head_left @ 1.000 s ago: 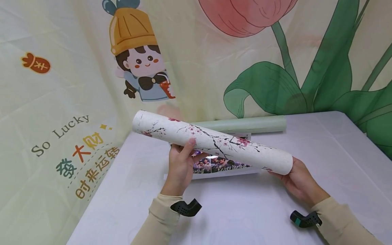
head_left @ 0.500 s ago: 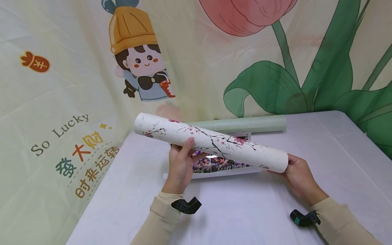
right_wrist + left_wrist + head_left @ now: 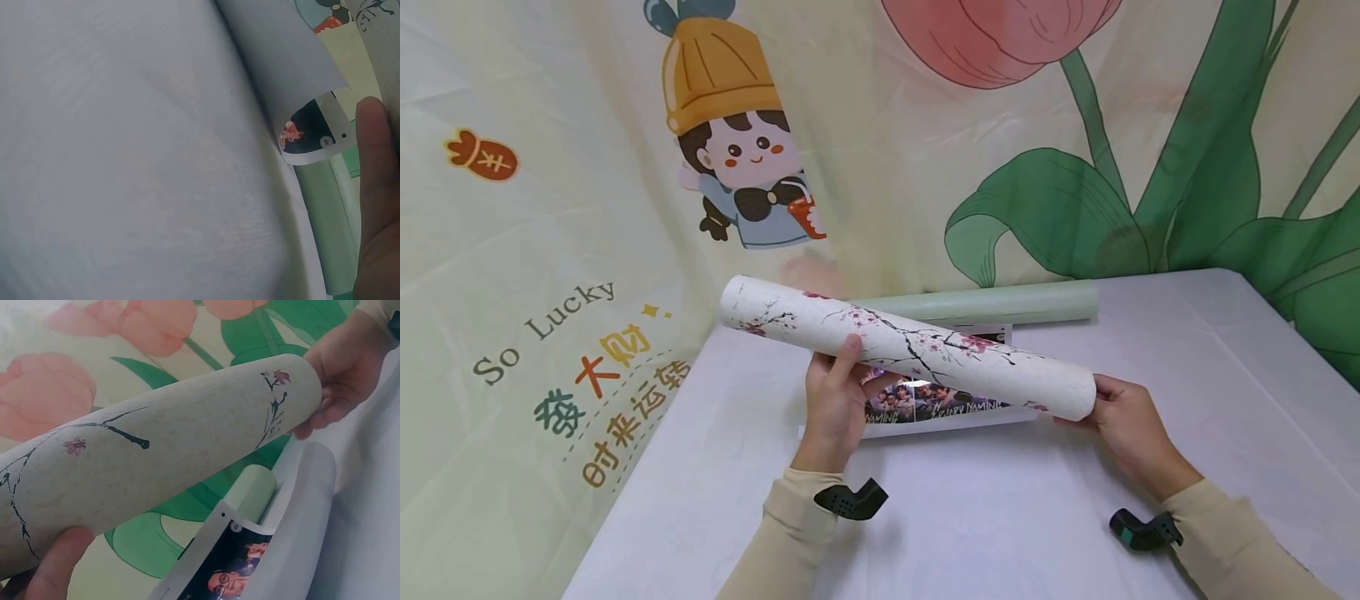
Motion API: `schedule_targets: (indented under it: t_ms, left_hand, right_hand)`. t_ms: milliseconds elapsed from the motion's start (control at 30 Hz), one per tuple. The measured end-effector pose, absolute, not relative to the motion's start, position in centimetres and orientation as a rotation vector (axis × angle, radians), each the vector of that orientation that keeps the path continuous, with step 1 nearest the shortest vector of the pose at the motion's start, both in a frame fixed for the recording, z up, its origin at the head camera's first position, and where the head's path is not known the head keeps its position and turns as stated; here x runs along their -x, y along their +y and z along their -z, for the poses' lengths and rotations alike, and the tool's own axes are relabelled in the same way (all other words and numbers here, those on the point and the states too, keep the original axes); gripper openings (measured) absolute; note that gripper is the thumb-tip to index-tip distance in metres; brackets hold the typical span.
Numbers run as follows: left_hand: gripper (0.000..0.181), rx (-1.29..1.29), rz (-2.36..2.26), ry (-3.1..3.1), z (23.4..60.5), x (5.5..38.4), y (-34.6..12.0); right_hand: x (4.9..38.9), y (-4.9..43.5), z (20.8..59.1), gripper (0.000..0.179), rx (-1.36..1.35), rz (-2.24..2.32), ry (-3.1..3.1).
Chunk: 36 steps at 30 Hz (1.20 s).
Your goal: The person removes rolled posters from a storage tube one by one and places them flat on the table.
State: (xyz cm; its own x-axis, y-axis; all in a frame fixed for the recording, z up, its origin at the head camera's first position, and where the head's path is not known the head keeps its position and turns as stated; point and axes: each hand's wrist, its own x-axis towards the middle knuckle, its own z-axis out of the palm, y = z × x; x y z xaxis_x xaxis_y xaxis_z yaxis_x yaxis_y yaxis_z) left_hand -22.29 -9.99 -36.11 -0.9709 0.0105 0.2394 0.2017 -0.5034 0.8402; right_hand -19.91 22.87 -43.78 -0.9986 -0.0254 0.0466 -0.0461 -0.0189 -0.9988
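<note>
A white roll of wallpaper [image 3: 895, 337] printed with plum blossom branches is held up at a slant over the table, its left end higher than its right. My left hand [image 3: 833, 408] grips it left of the middle, thumb across the near side and fingers beneath. At the lower right end, my right hand [image 3: 1138, 429] grips the rim. The left wrist view shows the right hand [image 3: 350, 369] at the roll's end, fingers partly hidden behind it. In the right wrist view, the roll [image 3: 382, 37] is cut off by the frame's edge.
Under the raised roll lies a partly curled poster [image 3: 951, 408] with dark pictures. Behind it a pale green roll [image 3: 1000, 305] rests along the far side of the white-covered table [image 3: 1210, 367]. A printed cloth [image 3: 880, 167] hangs beyond the table.
The right end of the wallpaper roll and my right hand have moved slightly left and up. My left hand keeps its grip on the roll. The poster and green roll stay put.
</note>
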Motion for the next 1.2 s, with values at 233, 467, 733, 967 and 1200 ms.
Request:
schedule_targets:
  t_ms: [233,467,733,967,1200]
  left_hand:
    - [0.054,0.304,2.627,-1.475,36.3,22.6,-10.4]
    - [0.054,0.293,2.616,-1.480,36.3,22.6,-10.6]
    - [0.054,0.307,2.601,-1.489,36.2,22.7,-10.9]
    - [0.053,0.316,2.594,-1.483,36.3,22.8,-11.3]
    - [0.050,0.318,2.604,-1.470,36.3,22.9,-11.3]
  right_hand:
    - [19.8,23.1,43.7,0.030,-0.112,-2.171,-2.220]
    - [19.8,23.2,43.6,0.024,-0.137,-2.138,-2.218]
    - [19.8,23.1,43.6,0.020,-0.093,-2.108,-2.261]
    - [19.9,23.2,43.7,0.023,-0.067,-2.182,-2.273]
    - [19.8,23.4,43.3,0.028,-0.106,-2.289,-2.193]
